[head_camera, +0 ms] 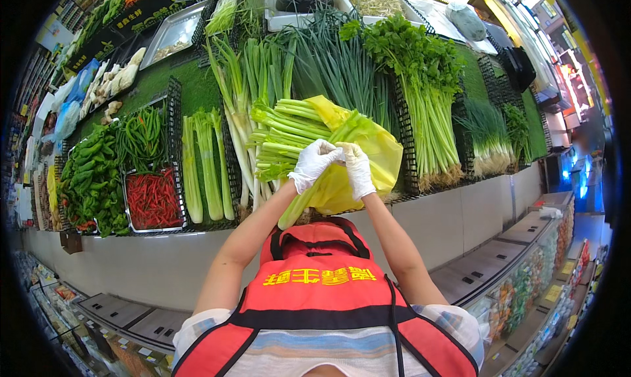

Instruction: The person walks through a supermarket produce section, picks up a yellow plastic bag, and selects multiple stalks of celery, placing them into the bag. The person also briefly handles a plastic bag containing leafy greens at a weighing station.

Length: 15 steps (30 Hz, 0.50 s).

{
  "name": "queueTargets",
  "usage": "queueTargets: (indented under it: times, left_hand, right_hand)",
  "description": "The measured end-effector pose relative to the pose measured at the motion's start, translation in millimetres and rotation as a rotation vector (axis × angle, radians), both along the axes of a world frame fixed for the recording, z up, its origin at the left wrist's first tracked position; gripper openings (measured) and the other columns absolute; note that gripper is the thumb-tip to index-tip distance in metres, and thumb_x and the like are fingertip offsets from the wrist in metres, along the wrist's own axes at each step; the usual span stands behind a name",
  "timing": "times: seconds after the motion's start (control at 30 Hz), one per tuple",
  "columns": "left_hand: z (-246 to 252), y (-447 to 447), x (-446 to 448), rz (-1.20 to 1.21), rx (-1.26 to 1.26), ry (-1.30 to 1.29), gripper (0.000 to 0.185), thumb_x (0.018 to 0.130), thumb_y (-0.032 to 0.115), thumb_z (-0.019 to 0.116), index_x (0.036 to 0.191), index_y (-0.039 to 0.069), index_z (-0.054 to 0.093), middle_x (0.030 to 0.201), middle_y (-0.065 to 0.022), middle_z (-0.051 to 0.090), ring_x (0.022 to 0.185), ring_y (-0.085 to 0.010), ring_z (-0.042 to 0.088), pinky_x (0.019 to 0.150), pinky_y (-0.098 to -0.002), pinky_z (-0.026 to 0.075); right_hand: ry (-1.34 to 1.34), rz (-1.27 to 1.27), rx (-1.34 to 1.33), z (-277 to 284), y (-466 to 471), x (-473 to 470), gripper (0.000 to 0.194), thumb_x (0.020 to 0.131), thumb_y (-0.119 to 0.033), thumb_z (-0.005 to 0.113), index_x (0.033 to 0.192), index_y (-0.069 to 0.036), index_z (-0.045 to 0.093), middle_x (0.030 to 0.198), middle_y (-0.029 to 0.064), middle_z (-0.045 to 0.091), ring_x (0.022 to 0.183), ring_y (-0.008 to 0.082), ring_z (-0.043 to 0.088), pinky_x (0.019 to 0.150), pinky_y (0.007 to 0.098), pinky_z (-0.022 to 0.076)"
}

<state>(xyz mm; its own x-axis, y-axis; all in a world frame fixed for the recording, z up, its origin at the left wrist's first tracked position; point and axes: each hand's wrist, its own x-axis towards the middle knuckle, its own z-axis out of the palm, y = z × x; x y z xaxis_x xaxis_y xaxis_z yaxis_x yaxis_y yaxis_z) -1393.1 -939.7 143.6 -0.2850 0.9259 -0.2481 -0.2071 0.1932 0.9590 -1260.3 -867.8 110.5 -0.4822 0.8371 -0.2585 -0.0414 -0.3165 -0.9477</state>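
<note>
My left hand (315, 164), in a white glove, has its fingers curled on a pale green celery stalk (306, 205). The stalk slants from near my apron up towards the right. My right hand (357, 170), gloved too, pinches the same stalk, its fingertips meeting those of the left. Exactly how the fingers grip is partly hidden. Beneath and behind them a yellow plastic bag (382, 153) lies spread over the display. A bunch of cut celery stalks (291, 128) lies on the bag's left side, beyond my left hand.
Leeks (239, 116) and celery in a black crate (209, 165) lie to the left, past them red chillies (153, 197) and green peppers (88, 180). Rooted Chinese celery (429, 116) and spring onions (488, 135) lie right. The display's front panel (443, 219) is before me.
</note>
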Motion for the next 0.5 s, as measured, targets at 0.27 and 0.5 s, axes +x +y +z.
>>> queueTargets:
  times: [0.27, 0.5]
  left_hand:
    - [-20, 3, -3, 0.052, -0.019, 0.194, 0.007, 0.089, 0.008, 0.064, 0.086, 0.002, 0.064, 0.078, -0.0016, 0.066, 0.072, -0.0073, 0.059, 0.066, -0.0241, 0.049]
    - [-24, 5, 2, 0.106, -0.052, 0.436, 0.010, 0.090, 0.011, 0.061, 0.089, 0.001, 0.061, 0.078, -0.0081, 0.065, 0.071, -0.0160, 0.060, 0.066, -0.0305, 0.049]
  right_hand:
    - [0.029, 0.062, 0.300, -10, -1, 3, 0.028, 0.094, -0.025, 0.064, 0.107, -0.001, 0.062, 0.101, 0.0010, 0.061, 0.085, 0.0070, 0.053, 0.078, 0.0233, 0.0453]
    - [-0.045, 0.125, 0.056, -5, -2, 11, 0.029, 0.091, -0.024, 0.067, 0.107, 0.000, 0.063, 0.095, 0.0019, 0.063, 0.084, 0.0096, 0.055, 0.078, 0.0255, 0.0465]
